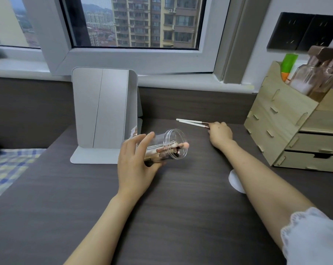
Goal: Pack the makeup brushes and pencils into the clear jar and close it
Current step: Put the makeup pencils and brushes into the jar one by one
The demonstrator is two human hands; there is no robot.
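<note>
My left hand (137, 161) grips the tilted clear plastic jar (167, 145); at two o'clock, my right hand (220, 133) pinches two white-handled makeup brushes (191, 123). No writing legible.

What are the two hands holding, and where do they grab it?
The left hand holds the tilted clear jar around its body. The right hand fingers are on the brush end of two white-handled brushes lying on the table.

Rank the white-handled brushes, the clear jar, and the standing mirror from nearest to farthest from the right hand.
From the right hand:
1. White-handled brushes, touching its fingertips, stretching leftward.
2. Clear jar, to the left, tilted in the left hand.
3. Standing mirror, farther left, behind the jar.
</note>
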